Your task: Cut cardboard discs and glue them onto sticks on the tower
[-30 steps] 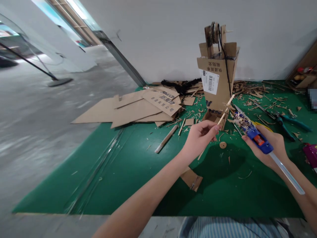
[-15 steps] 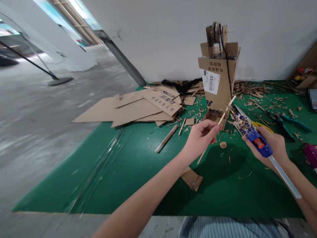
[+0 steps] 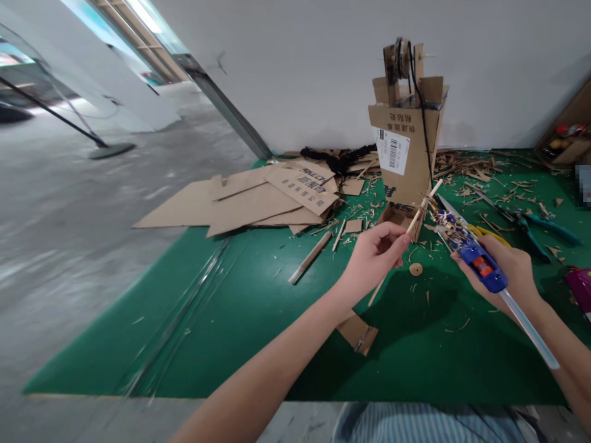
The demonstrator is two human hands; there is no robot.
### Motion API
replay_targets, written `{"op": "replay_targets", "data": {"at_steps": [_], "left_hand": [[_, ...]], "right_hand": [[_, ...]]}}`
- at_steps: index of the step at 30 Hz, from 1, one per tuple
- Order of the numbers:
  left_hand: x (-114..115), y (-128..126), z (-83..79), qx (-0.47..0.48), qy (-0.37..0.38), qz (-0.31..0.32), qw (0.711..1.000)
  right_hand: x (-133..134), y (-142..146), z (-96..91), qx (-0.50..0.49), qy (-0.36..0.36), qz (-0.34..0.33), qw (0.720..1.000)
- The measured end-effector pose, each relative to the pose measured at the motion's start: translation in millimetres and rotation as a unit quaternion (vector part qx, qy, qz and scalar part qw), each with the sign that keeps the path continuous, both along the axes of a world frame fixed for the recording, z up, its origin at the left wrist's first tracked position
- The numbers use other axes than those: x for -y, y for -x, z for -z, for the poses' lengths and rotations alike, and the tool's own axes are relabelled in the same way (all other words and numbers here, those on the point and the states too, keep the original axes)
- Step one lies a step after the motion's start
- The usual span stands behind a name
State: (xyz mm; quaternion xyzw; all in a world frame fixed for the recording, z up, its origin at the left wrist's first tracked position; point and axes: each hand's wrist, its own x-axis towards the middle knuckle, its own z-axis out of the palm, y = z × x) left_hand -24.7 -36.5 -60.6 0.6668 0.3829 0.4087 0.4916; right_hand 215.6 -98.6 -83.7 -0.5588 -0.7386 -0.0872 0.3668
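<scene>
My left hand [image 3: 381,249] pinches a thin wooden stick [image 3: 419,216], which slants up to the right in front of the cardboard box. In my right hand [image 3: 510,271] is a blue hot glue gun [image 3: 482,261], its front covered with stuck scraps. A clear glue stick [image 3: 530,332] juts from its rear. The gun's tip is close to the upper part of the wooden stick; whether they touch I cannot tell. Behind them stands a tall cardboard box [image 3: 406,154] with a wheel [image 3: 401,61] and black cord on top. A small cardboard disc [image 3: 416,269] lies between my hands.
Flat cardboard sheets [image 3: 277,197] are piled at the back left of the green table [image 3: 240,320]. Pliers [image 3: 530,231] lie at the right among cardboard shreds. A light-coloured flat strip [image 3: 310,257], a cardboard piece [image 3: 357,332] and clear glue sticks [image 3: 184,307] also rest there.
Both hands keep almost the same place and hold. The wooden stick's upper end has shifted very slightly to the right.
</scene>
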Motion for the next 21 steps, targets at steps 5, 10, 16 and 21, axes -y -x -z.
{"op": "replay_targets", "data": {"at_steps": [5,10,16,21], "left_hand": [[-1.3,0.0,1.3,-0.004,-0.003,0.003,1.0],[-0.4,-0.2,-0.6,-0.001,0.0,-0.001,1.0],[0.3,-0.5,-0.3,0.001,-0.001,-0.017,1.0],[-1.7,-0.8,1.2,0.009,0.002,-0.017,1.0]], "right_hand": [[0.6,0.9,-1.8,0.009,-0.002,-0.004,1.0],[0.9,0.8,-1.2,0.007,-0.001,-0.003,1.0],[-0.3,1.4,0.0,0.01,-0.026,-0.009,1.0],[-0.9,2.4,-1.7,0.015,-0.03,-0.015,0.999]]}}
